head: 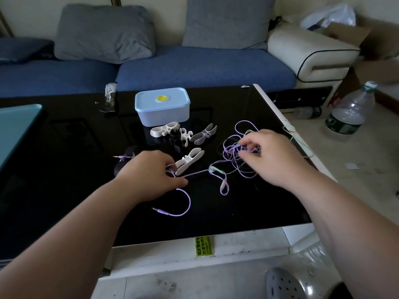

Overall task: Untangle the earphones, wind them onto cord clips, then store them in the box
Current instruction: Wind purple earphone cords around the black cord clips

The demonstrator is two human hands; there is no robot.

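Both bare forearms reach in from the near edge, and the hands are apart over a black glossy surface [64,147]. On the left, the left hand [151,175] pinches a purple cord of the earphones [232,151] between thumb and fingers. From that pinch one stretch runs right toward the tangle, while another loops near and ends in a plug [155,209] lying on the surface. To the right, the right hand [274,156] has its fingers curled into the knotted purple strands and grips some of them. A thin green cord [299,144] trails off the tangle along the right edge of the surface.

Just beside the left hand's fingers lies a white cord clip [190,160]. Farther off, more cord clips [165,129], white and black, sit in a loose cluster. Behind them stands the box [162,111], pale blue, its lid on, with a yellow sticker on top. Left of the left hand a second plug [116,157] pokes out beside a dark lump that is too dim to identify.

At the far side is a blue sofa [194,70] with grey cushions [103,33]. On the floor to the right stands a large clear water bottle [349,113].
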